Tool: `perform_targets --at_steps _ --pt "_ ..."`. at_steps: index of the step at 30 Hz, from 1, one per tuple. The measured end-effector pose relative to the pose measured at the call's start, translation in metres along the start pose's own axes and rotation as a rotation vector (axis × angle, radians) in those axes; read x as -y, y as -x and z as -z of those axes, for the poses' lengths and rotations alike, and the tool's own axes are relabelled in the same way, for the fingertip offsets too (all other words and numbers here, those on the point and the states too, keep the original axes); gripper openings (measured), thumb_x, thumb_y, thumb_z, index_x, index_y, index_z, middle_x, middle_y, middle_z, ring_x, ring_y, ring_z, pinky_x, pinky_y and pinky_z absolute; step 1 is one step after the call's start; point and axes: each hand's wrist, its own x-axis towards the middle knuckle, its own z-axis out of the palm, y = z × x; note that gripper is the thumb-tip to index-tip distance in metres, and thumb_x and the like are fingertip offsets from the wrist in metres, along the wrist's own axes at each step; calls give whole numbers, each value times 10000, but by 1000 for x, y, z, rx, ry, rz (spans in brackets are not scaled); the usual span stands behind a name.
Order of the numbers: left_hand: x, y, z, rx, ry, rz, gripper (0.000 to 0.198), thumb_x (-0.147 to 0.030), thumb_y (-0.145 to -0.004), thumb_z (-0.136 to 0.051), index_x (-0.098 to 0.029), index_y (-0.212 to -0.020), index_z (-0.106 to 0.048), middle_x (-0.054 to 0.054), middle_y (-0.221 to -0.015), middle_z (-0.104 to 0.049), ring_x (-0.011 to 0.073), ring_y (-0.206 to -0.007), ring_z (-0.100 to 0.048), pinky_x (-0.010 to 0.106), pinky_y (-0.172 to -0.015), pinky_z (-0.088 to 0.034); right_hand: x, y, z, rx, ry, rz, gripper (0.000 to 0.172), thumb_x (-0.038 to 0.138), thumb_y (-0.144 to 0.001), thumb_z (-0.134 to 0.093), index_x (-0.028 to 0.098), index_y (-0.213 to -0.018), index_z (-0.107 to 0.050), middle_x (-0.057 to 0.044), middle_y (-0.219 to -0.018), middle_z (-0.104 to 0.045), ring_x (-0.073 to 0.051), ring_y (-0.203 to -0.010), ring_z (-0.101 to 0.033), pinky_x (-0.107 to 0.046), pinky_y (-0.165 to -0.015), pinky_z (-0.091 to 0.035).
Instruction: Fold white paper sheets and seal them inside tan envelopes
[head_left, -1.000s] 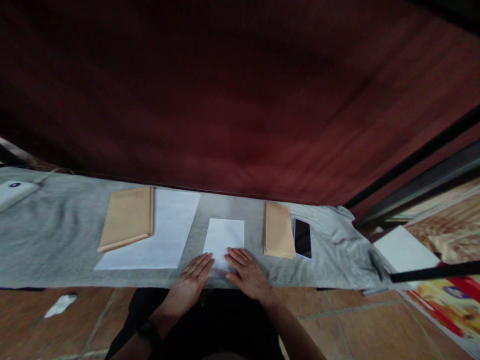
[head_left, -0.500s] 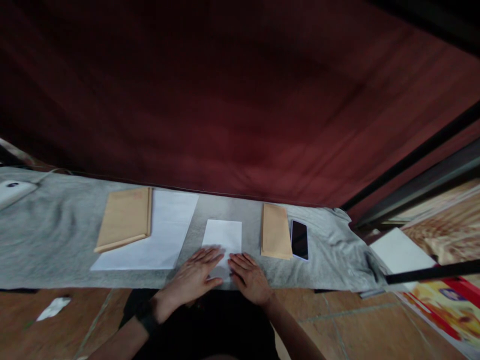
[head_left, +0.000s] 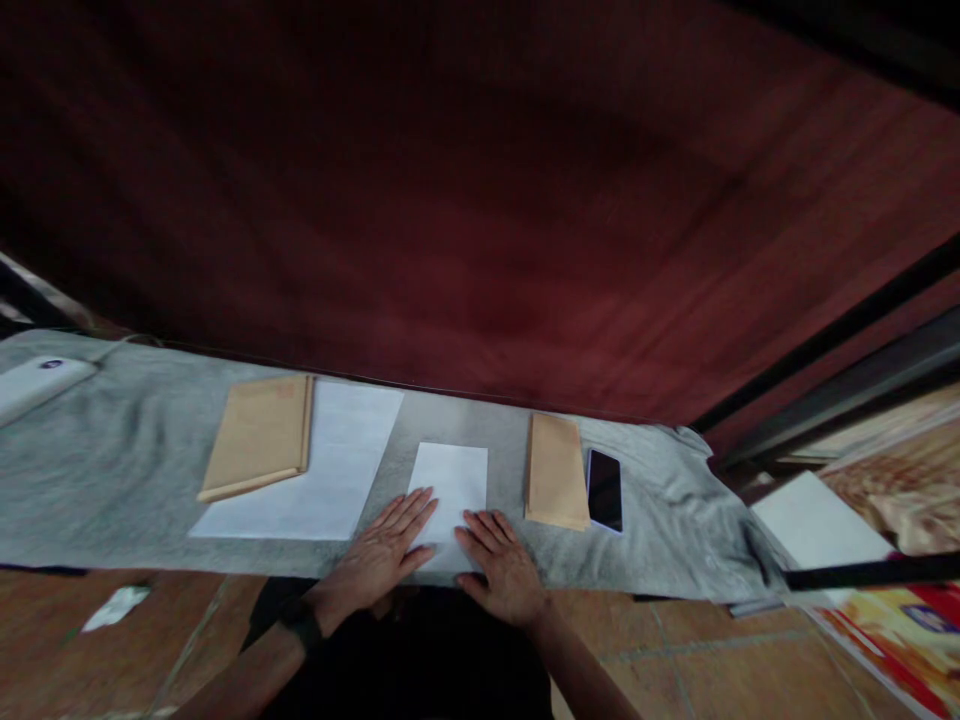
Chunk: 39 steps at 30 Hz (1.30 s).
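A small white sheet of paper (head_left: 448,475), apparently folded, lies flat in front of me on the grey cloth. My left hand (head_left: 390,545) rests palm down across its left edge, fingers stretched out and pointing forward. On the right edge of the paper lies my right hand (head_left: 501,565), also flat with its fingers extended. Neither hand grips anything. To the right is a stack of brown envelopes (head_left: 556,470). Further left, larger brown envelopes (head_left: 259,432) sit on top of larger white paper sheets (head_left: 345,460).
A phone (head_left: 604,490) lies beside the right envelopes. At the far left of the grey cloth (head_left: 135,480) is a white device (head_left: 45,385) with a cable. A dark red curtain (head_left: 480,250) hangs behind. Black metal bars (head_left: 870,575) and a white box-like object (head_left: 821,520) stand at right.
My hands have moved apart to the paper's two sides, showing more of its middle. The whole view has shifted slightly. The envelopes and phone stay in place.
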Motion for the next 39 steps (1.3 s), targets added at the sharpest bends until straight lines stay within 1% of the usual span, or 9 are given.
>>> perform_targets --at_steps 4,9,14,20,23,27,31,35,39 --pt "-3 24 13 -5 -44 -20 742 -553 -947 -529 -235 -1579 -306 110 -1614 -376 270 -1458 -400 427 -1170 -352 0 -1 1 25 -31 -27 655 461 -922 -661 275 -1511 -444 -59 -1602 -400 -246 -1470 -377 -488 -1252 -249" --pt "-20 17 1 -7 -100 85 655 -535 -949 -513 -189 -1503 -460 167 -1536 -479 325 -1414 -459 472 -1137 -372 1 -2 1 1 -61 -50 647 430 -903 -689 271 -1493 -474 -57 -1584 -429 -247 -1461 -394 -496 -1248 -260" --pt "-25 12 0 96 -79 138 687 -575 -900 -575 -204 -1473 -504 172 -1544 -464 349 -1414 -458 495 -1134 -380 0 -1 -2 -30 -101 -57 636 394 -890 -708 257 -1475 -499 -63 -1561 -463 -248 -1442 -425 -502 -1245 -273" --pt "-15 6 18 191 54 234 492 -228 -914 -562 -266 -1404 -587 104 -1520 -512 280 -1388 -504 484 -1144 -406 -6 -2 -5 -88 -176 -61 551 145 -902 -619 265 -1434 -543 -46 -1498 -543 -205 -1411 -473 -495 -1242 -293" --pt "-9 6 26 164 175 244 407 -177 -923 -520 -273 -1284 -682 62 -1429 -613 250 -1334 -561 464 -1127 -442 -7 -2 -3 -100 -224 -69 526 99 -925 -577 281 -1418 -560 -31 -1461 -583 -190 -1382 -507 -485 -1235 -311" --pt "-5 13 32 59 303 236 290 -325 -966 -529 -260 -1146 -747 46 -1236 -735 235 -1180 -665 427 -1075 -504 -3 1 -2 -106 -296 -78 454 131 -968 -550 312 -1382 -594 -15 -1366 -661 -177 -1286 -596 -450 -1199 -380" --pt "-3 20 29 9 374 240 324 -224 -880 -610 -266 -1180 -726 39 -1307 -699 234 -1229 -636 426 -1100 -494 -2 6 -7 -149 -289 -84 514 30 -894 -558 280 -1337 -637 -35 -1363 -663 -191 -1300 -583 -458 -1193 -388" --pt "5 21 17 -1 451 269 509 -33 -752 -526 -260 -1160 -729 34 -1314 -694 212 -1246 -625 433 -1118 -481 -9 4 -10 -190 -291 -84 591 -66 -818 -518 268 -1279 -676 -32 -1351 -669 -185 -1289 -581 -429 -1155 -434" --pt "13 14 14 -45 518 317 399 -97 -766 -535 -255 -1061 -751 37 -1244 -726 210 -1200 -648 416 -1085 -504 -13 -4 -8 -230 -307 -130 508 -17 -871 -508 275 -1245 -691 -28 -1290 -701 -193 -1216 -623 -424 -1102 -474"
